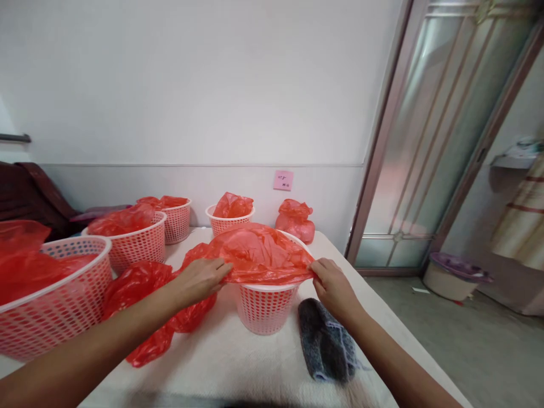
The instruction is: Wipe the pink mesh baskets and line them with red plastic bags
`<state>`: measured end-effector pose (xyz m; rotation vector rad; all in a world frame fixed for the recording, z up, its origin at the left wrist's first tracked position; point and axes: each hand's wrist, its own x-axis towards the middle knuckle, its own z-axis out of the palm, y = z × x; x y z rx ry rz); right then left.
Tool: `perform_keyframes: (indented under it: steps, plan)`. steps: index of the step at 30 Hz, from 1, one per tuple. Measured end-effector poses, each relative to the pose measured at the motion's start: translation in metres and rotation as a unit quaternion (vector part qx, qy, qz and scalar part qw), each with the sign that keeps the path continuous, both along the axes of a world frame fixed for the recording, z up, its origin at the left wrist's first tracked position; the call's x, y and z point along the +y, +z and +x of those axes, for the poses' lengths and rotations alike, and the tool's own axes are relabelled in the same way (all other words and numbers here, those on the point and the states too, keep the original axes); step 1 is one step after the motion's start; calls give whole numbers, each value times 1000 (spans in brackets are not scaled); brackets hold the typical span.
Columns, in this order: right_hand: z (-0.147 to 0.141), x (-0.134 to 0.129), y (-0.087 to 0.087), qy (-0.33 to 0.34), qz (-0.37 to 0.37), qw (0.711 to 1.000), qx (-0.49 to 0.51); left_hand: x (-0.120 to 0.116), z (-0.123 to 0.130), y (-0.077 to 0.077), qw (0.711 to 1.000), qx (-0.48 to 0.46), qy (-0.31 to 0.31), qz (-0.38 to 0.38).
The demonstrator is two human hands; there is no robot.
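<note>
Indoors, a plain white wall (pixel 204 85) fills the background, with a frosted glass door (pixel 425 136) at the right. In front of it stretches a worktop (pixel 221 368) covered in pale cloth. A large perforated basket (pixel 55 309), pink and white-rimmed, stands at the left edge of view, lined with red plastic; behind it are two more lined baskets (pixel 138 246), and another small basket (pixel 232 225) sits near the wall.

The middle basket (pixel 266 314) stands upright between the two hands, its mouth mostly hidden by a red plastic bag (pixel 259 249) spread across it. Just left of it, crumpled red bags (pixel 142 283) crowd the cloth, partly covered by the left forearm. A gathered red bundle (pixel 295 224) rests near the wall, and a dark grey, woolly item (pixel 325 340) lies by the right forearm. On the floor beyond is a bin (pixel 450 277) with a purple liner.

A pink note (pixel 283 180) on the wall carries handwriting too small to read.

The left hand (pixel 206 277) and right hand (pixel 334 283) have their fingers pinched closed on opposite ends of the bag's near edge, holding it taut.
</note>
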<state>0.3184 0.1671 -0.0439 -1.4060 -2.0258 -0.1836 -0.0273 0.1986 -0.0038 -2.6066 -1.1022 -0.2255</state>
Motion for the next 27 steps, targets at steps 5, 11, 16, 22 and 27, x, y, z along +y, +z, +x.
perform_keyframes:
  steps: [5, 11, 16, 22, 27]
  plan:
    - [-13, -8, -6, 61, 3, 998, -23, -12, 16, -8, 999, -12, 29, 8]
    - [-12, -26, -30, 84, 49, 995, 34, -48, 24, -22, 1000, -3, 8, 18]
    - [-10, -48, -46, 48, 116, 992, 26, -77, 6, -43, 998, 8, -20, 67]
    - [-10, -62, -44, 51, 49, 989, 128, -105, 4, -44, 989, -49, -57, 125]
    - [-17, -66, -36, 84, -166, 926, 330, -120, 3, -41, 985, -92, -62, 135]
